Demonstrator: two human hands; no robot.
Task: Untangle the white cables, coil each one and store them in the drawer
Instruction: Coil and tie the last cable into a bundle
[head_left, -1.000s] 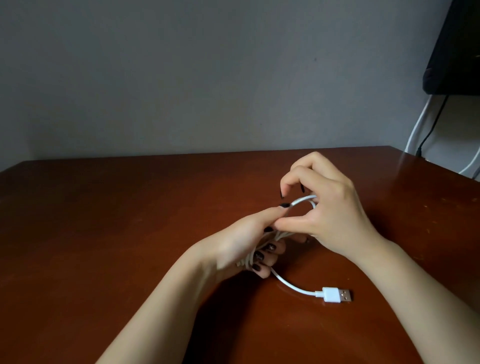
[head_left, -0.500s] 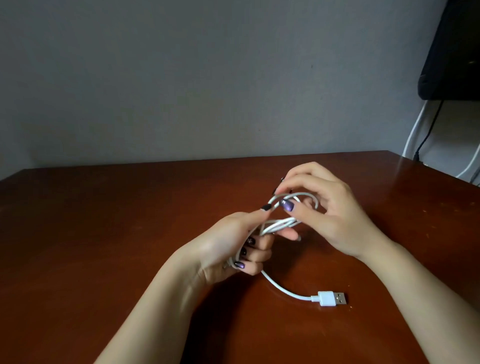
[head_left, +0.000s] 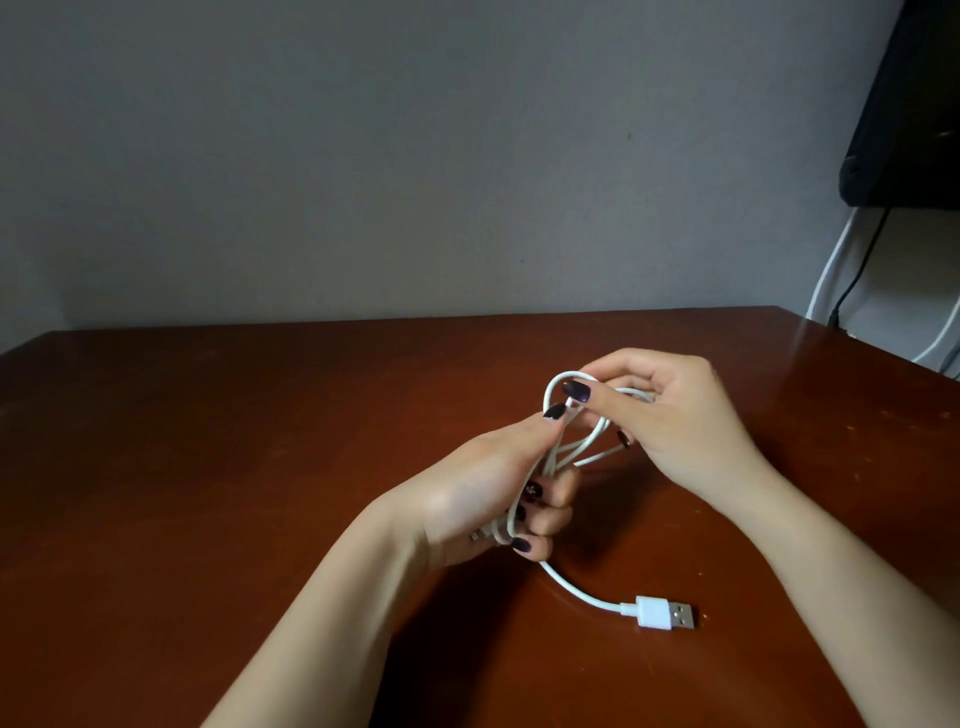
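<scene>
A white cable (head_left: 576, 447) is bunched in several loops between my two hands, just above the brown table (head_left: 208, 467). My left hand (head_left: 488, 488) grips the lower part of the bundle with curled fingers, its thumb pressed on the strands. My right hand (head_left: 670, 415) pinches the top loop between thumb and fingers. One loose end trails down to the table and ends in a white USB plug (head_left: 665, 613) lying flat near the front. No drawer is in view.
A grey wall rises behind the table's far edge. At the upper right hangs a black object (head_left: 914, 114), with white and black cords (head_left: 841, 270) running down the wall beyond the table's right edge.
My right hand has shifted its hold on the top loop, thumb now over the strands, drawing a loop out to the left. The bundle looks looser. The USB plug stays on the table.
</scene>
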